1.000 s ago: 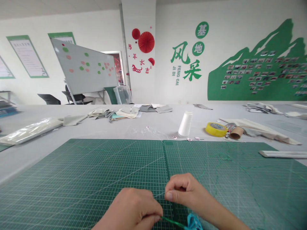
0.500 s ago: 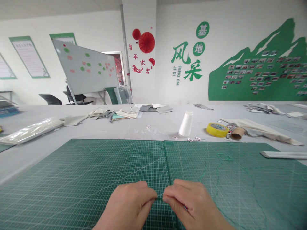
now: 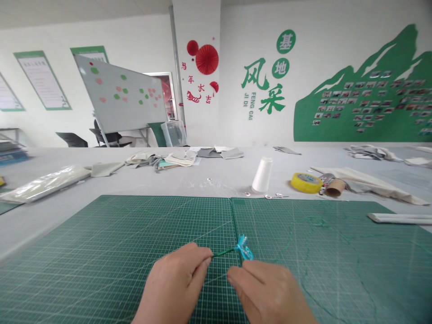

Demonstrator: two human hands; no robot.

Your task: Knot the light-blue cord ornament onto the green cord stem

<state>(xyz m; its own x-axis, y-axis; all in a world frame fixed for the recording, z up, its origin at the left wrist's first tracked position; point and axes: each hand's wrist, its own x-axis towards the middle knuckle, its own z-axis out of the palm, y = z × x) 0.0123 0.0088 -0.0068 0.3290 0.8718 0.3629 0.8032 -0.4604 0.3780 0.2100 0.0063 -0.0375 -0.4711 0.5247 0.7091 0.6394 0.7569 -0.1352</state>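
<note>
Between finger and thumb, my left hand pinches the end of a thin green stem. The stem points right and slightly up over the green cutting mats. At its far end is a small blue looped flower, just above my right hand. The fingers of my right hand are pressed together beside the flower; whatever they may hold is hidden. Loose green thread lies across the right mat.
Beyond the mats stand a white thread cone, a roll of yellow tape and a cardboard tube. Fabric pieces lie farther back. A plastic-wrapped bundle is at the left, white strips at the right.
The blue flower and green stem have come into view. My left hand has moved slightly up and left with the stem, and my right hand now sits lower, apart from it.
</note>
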